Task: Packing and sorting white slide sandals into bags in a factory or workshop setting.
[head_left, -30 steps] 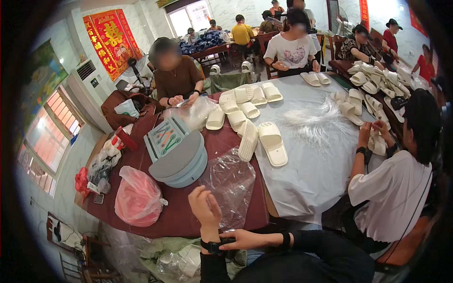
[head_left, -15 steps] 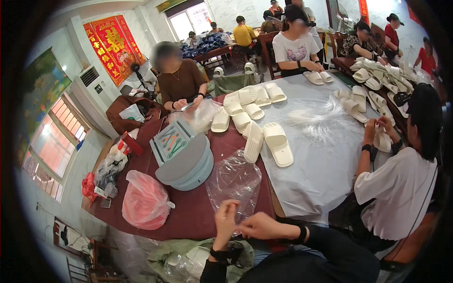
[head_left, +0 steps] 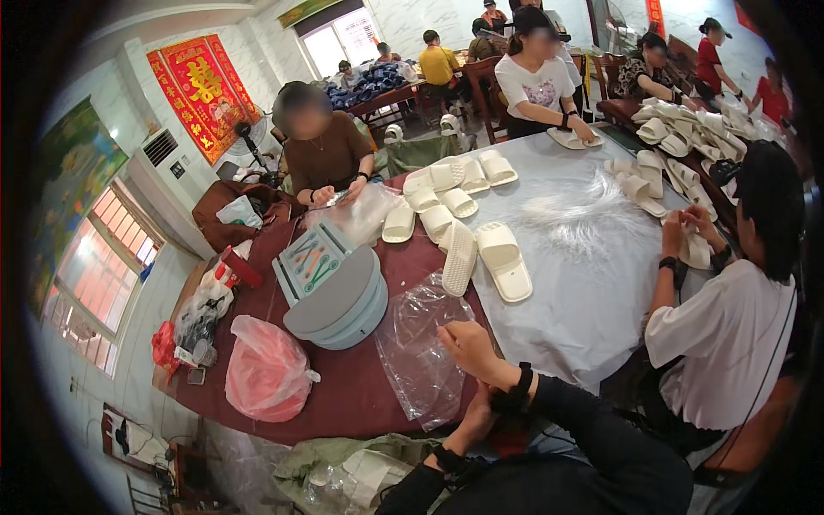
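My right hand [head_left: 475, 350] is over the near edge of the plastic bag, its fingers curled in with nothing visible in them. Just below it, my left hand [head_left: 472, 422] reaches up to my right wrist, its fingers at the black wristband [head_left: 513, 390] there and partly hidden by the wrist. A clear plastic bag [head_left: 412, 352] lies flat on the dark red tablecloth beyond my hands. Past it, one cream slipper [head_left: 503, 262] lies sole down, and another slipper [head_left: 459, 260] beside it shows its ridged sole.
A grey-blue case [head_left: 335, 292] with a tool-pattern top and a pink plastic bag [head_left: 268, 369] stand on the left. White sheeting [head_left: 558, 300] covers the right side, with loose strands on it. Co-workers handle slippers at right and far side. A green sack [head_left: 343, 472] sits below the table edge.
My hands were together by the table edge. Now my right hand is farther forward, and my left has dropped to my right wrist. The far co-worker in white leans over a slipper pair.
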